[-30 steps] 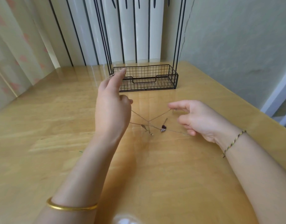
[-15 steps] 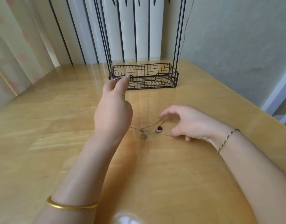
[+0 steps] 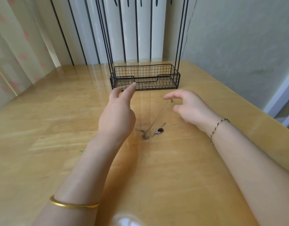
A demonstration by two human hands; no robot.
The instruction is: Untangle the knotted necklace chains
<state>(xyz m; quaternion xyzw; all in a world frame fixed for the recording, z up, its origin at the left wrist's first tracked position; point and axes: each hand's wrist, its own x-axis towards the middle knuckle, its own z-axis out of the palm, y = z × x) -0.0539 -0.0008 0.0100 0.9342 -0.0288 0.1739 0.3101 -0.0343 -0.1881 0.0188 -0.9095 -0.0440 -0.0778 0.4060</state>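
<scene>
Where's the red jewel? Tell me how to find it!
Start at the wooden table and look between the left hand and right hand, nearer than the black wire basket. Thin chains meet there. The red jewel is the dark oval stone, right of the round brassy pendant.

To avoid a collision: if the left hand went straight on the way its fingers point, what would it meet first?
The left hand would most likely meet the wire basket first, near its front left corner, though depth is unclear.

no legible text anywhere
</scene>
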